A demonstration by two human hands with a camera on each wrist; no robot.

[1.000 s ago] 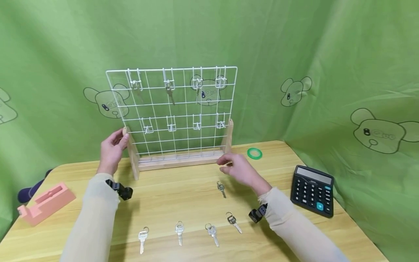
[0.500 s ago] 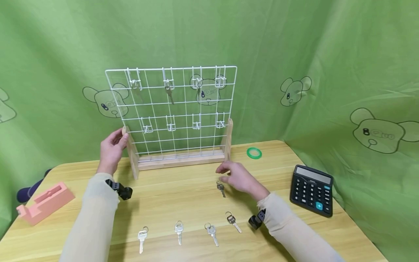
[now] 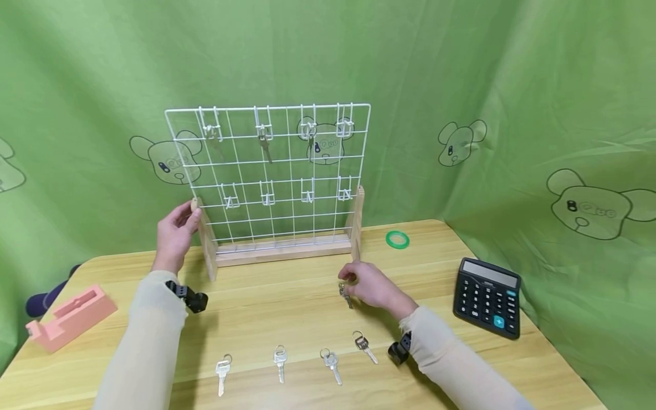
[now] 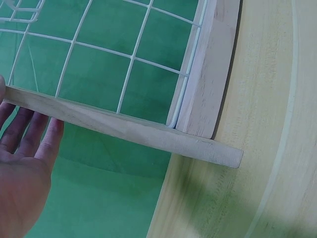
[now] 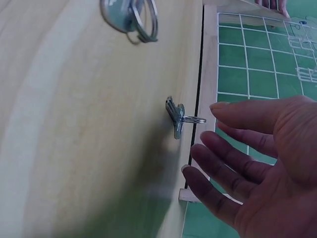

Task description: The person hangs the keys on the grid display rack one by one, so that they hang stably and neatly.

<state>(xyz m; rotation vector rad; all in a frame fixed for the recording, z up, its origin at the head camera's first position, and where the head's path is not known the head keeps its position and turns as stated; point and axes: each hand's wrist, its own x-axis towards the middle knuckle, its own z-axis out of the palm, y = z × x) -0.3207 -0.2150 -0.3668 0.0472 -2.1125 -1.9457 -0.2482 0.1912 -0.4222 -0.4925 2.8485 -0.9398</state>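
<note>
A white wire grid rack (image 3: 292,162) stands on wooden uprights. My left hand (image 3: 174,236) holds its left upright (image 4: 114,124) between thumb and fingers. My right hand (image 3: 371,287) is low over the table, just above a key with a ring (image 3: 345,296). The right wrist view shows the right thumb and fingers parted near the ring of that key (image 5: 178,119), with a gap between. Three keys, including the middle one (image 3: 265,147), hang on the upper hooks; the upper right hook (image 3: 345,128) and the lower hooks show no key.
Several more keys lie along the front, from the left one (image 3: 222,376) to the dark-headed one (image 3: 365,346). A black calculator (image 3: 487,296) is at the right, a green tape ring (image 3: 397,240) behind it. A pink tape dispenser (image 3: 74,319) stands at the left.
My right hand has come down and forward from beside the rack's right foot to the key with a ring, now partly covering it. The left hand stays on the upright.
</note>
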